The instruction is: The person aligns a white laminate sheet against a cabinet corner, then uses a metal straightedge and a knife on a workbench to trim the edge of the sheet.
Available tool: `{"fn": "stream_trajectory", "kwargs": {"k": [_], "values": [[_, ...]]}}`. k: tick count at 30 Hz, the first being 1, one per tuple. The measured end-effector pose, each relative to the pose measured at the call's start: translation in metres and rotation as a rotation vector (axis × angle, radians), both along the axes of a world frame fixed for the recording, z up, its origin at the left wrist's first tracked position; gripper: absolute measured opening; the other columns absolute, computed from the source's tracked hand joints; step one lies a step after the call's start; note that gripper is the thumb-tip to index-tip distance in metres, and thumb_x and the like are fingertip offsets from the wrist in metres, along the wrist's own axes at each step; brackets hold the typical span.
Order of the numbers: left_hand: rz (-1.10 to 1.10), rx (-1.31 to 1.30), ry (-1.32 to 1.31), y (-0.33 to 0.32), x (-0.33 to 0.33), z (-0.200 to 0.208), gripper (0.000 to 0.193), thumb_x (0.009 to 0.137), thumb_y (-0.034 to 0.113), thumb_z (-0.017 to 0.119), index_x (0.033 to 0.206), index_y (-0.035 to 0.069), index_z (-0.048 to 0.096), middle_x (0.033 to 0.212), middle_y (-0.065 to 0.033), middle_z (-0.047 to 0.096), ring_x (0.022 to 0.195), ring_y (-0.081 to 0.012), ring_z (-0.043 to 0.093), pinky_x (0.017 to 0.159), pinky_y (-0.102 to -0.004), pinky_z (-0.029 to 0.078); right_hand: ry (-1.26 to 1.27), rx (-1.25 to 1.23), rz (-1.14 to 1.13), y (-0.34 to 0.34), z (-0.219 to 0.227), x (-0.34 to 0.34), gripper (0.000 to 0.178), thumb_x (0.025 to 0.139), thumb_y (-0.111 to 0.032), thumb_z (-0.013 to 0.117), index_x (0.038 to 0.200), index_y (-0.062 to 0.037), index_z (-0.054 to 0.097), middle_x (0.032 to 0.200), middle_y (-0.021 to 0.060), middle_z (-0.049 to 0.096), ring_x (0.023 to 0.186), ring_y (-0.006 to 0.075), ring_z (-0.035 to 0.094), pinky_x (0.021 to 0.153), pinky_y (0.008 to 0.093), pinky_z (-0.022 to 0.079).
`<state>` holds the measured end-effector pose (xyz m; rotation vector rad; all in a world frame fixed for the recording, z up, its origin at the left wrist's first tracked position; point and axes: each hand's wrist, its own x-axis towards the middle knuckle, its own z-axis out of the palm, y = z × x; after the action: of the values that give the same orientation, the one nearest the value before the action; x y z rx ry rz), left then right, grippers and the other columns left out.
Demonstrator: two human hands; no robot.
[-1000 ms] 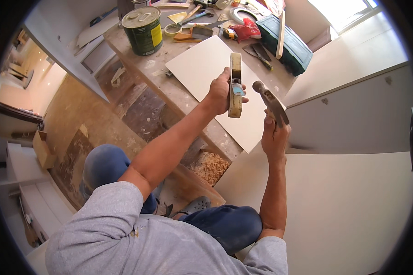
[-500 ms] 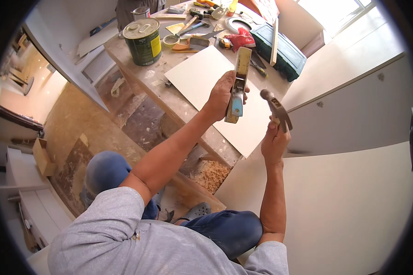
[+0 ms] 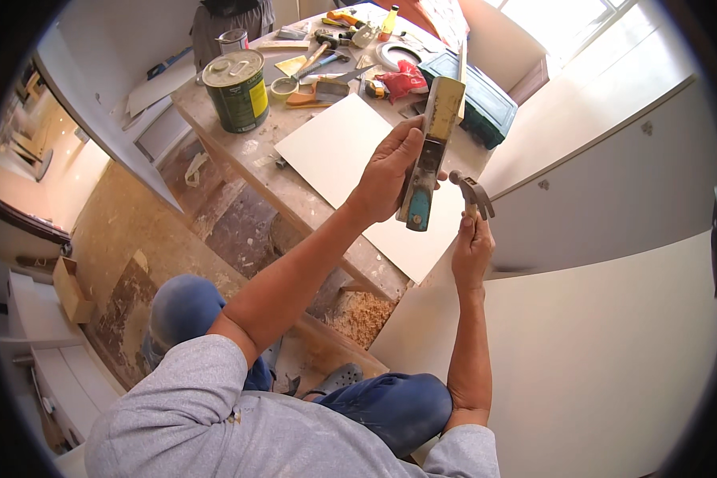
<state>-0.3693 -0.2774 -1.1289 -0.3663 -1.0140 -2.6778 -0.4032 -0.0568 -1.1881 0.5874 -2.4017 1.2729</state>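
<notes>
A wooden hand plane (image 3: 443, 107) with a blue-tipped blade is held up over the workbench, tilted, my left hand (image 3: 386, 171) wrapped round its middle. To the right of it, my right hand (image 3: 473, 251) grips a claw hammer (image 3: 472, 191) by the handle close to its head. The hammer's head points up, near the lower end of the plane; from this angle I cannot tell whether they touch. Below both hands a white board (image 3: 327, 143) lies flat on the workbench (image 3: 255, 151).
A dark green paint can (image 3: 237, 92) stands at the bench's left edge. Farther back lie several hand tools, a tape roll (image 3: 398, 54), a red plastic bag (image 3: 402, 80) and a green toolbox (image 3: 486, 103). Wood shavings (image 3: 360, 317) are heaped beneath the bench. A large pale panel (image 3: 581, 342) fills the right side.
The plane has shifted slightly right and toward me with my left hand. The hammer has moved a little down and left, closer to the plane's lower end. My view has shifted slightly.
</notes>
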Motion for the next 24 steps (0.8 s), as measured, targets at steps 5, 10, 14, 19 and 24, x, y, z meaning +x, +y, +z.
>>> {"fn": "stream_trajectory", "kwargs": {"k": [5,10,14,19,24], "values": [[0.006,-0.013,-0.034,-0.002,-0.006,-0.008,0.048,0.110,0.040,0.048,0.144,0.007,0.047,0.100,-0.0059,0.063,0.085,-0.0207,0.072,0.073,-0.0347,0.061,0.050,0.103,-0.002,-0.001,-0.003,-0.008,0.020,0.102,-0.019,0.060,0.098,0.0003,0.063,0.081,0.0163,0.062,0.073,0.0341,0.059,0.067,0.0442,0.046],[0.165,0.090,-0.355,-0.006,-0.023,-0.045,0.035,0.107,0.043,0.054,0.112,0.008,0.057,0.092,-0.0054,0.062,0.072,-0.0210,0.071,0.064,-0.0345,0.061,0.071,0.327,-0.010,-0.018,-0.020,-0.068,0.020,0.099,-0.022,0.064,0.100,-0.0020,0.064,0.094,0.0184,0.064,0.088,0.0392,0.065,0.076,0.0482,0.050],[0.226,0.202,-0.704,-0.034,-0.021,-0.111,0.031,0.101,0.035,0.064,0.111,0.006,0.057,0.091,-0.0064,0.059,0.076,-0.0260,0.069,0.067,-0.0381,0.061,-0.041,0.572,0.135,-0.043,-0.070,-0.134,0.020,0.097,-0.023,0.065,0.106,-0.0043,0.064,0.108,0.0191,0.064,0.100,0.0413,0.065,0.086,0.0496,0.051],[0.311,0.065,-0.879,-0.049,0.006,-0.146,0.030,0.099,0.025,0.063,0.117,0.003,0.055,0.096,-0.0101,0.058,0.080,-0.0287,0.068,0.067,-0.0406,0.061,-0.105,0.798,0.205,-0.076,-0.097,-0.210,0.023,0.096,-0.024,0.067,0.111,-0.0073,0.063,0.113,0.0161,0.064,0.110,0.0381,0.063,0.096,0.0514,0.049],[0.171,-0.010,-0.975,-0.034,0.028,-0.152,0.030,0.100,0.023,0.064,0.119,0.002,0.054,0.097,-0.0111,0.060,0.078,-0.0255,0.070,0.060,-0.0357,0.062,0.400,0.728,-0.117,-0.123,-0.097,-0.258,0.035,0.091,-0.025,0.073,0.125,-0.0166,0.069,0.142,0.0157,0.058,0.133,0.0313,0.055,0.110,0.0532,0.040]]}}
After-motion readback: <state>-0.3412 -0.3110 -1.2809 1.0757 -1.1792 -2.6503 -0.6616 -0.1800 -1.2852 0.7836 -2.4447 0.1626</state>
